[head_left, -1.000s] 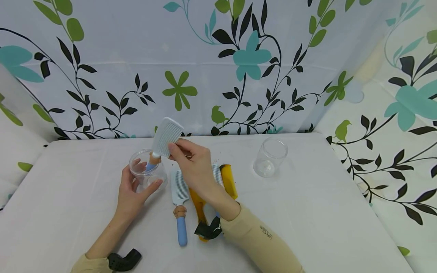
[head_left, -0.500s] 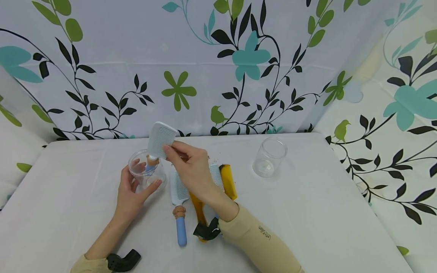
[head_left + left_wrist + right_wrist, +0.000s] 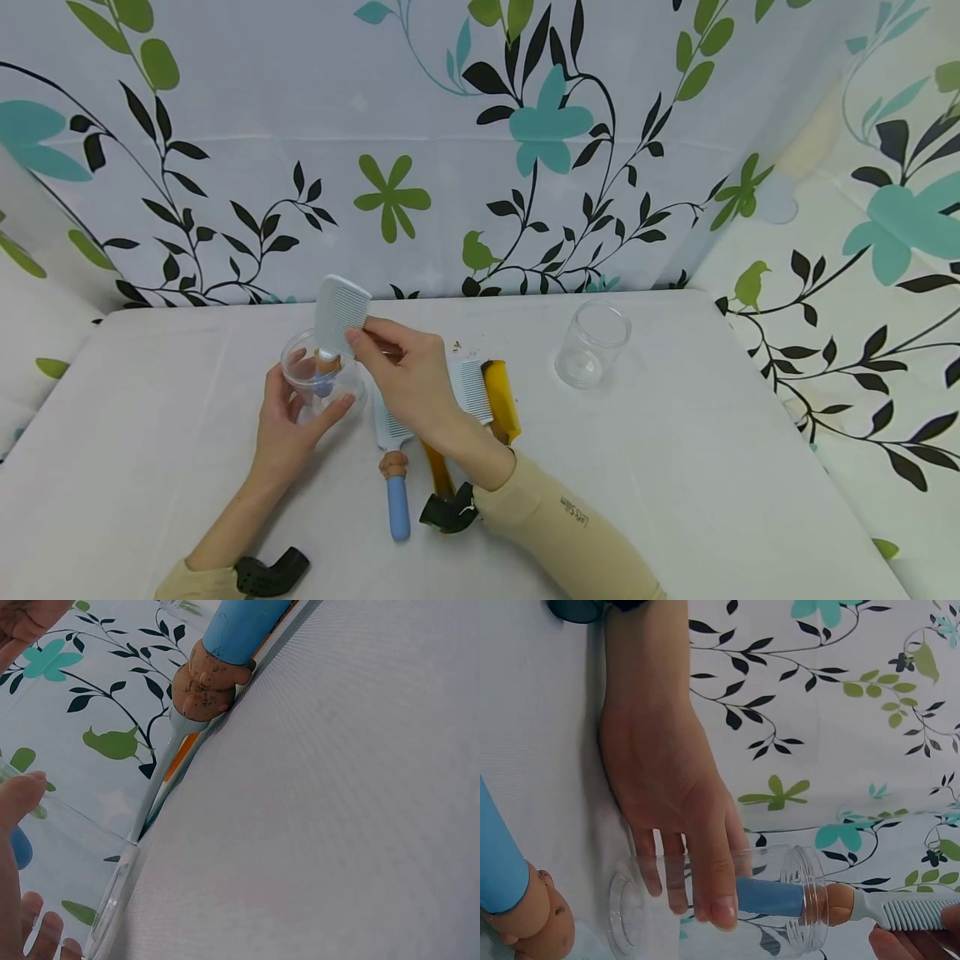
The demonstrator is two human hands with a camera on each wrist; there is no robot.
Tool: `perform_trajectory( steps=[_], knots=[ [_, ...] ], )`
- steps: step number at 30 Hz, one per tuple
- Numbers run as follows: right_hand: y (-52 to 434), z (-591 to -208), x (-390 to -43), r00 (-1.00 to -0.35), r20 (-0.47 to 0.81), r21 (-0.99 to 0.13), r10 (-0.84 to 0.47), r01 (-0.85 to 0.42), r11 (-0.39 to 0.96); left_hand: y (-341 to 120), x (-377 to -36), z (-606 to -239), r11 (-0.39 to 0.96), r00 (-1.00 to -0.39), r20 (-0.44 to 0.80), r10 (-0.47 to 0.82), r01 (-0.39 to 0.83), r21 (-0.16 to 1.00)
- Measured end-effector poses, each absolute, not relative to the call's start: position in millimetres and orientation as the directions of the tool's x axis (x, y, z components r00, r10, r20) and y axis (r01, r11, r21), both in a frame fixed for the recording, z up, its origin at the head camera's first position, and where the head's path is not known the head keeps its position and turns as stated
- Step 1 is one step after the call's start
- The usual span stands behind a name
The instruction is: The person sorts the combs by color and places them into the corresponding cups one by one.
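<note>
Lowering the blue-handled comb (image 3: pixel 341 315) handle first into the near clear jar (image 3: pixel 351 379)

Change over the last second: comb is lower and further left, and its head stands more upright. Right hand (image 3: pixel 408 367) moved with it. Left hand (image 3: pixel 296 433) and the jar look unmoved.

Comb position: blue handle inside the jar; brown moulded figure (image 3: pixel 838 902) at the mouth, per the right wrist view; toothed head sticking out above the rim. Handle tip is behind the left thumb, so can't confirm contact with the jar floor. My read: insertion well along, handle not clearly bottomed out.

Right hand: thumb and fingers closed in a pinch on the toothed edge of the head. No release yet, so the comb isn't standing on its own.

Left hand: fingers and thumb curled round the jar wall, part-open to the jar's width. Looks like a steadying grip.

Rest of the table: second blue-handled comb (image 3: pixel 399 504) lies just beside the jar, head partly covered by the right hand. Amber handle (image 3: pixel 437 467), white comb head (image 3: pixel 474 392) and yellow comb (image 3: pixel 502 400) lie by the right forearm, partly hidden, so can't tell which parts join. Far clear jar (image 3: pixel 592 346) stands well apart to the right, nothing seen in it.

Risk, judged: head-heavy comb could lean on the rim and tip the jar if both hands let go.
</note>
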State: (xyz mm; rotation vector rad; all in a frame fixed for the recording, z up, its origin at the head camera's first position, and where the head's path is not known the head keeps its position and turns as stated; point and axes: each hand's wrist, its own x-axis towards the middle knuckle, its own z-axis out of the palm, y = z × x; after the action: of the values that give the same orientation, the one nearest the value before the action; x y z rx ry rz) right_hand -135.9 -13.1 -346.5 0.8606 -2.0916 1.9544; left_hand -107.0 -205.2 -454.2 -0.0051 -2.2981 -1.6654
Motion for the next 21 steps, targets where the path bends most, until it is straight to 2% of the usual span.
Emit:
perform_trajectory(
  steps=[12,21],
  knots=[
    [-14.8,-351.0,-137.5,-0.851,0.423,-0.891,-0.311,-0.454,0.029,-204.9,-107.0,-455.7,0.341,-0.951,0.253,-0.177,0.182,0.922],
    [-15.2,-354.2,-138.9,-0.858,0.407,-0.907,-0.312,-0.419,-0.032,-204.6,-106.8,-454.3,0.335,-0.953,0.246,-0.176,0.177,0.925]
  ],
)
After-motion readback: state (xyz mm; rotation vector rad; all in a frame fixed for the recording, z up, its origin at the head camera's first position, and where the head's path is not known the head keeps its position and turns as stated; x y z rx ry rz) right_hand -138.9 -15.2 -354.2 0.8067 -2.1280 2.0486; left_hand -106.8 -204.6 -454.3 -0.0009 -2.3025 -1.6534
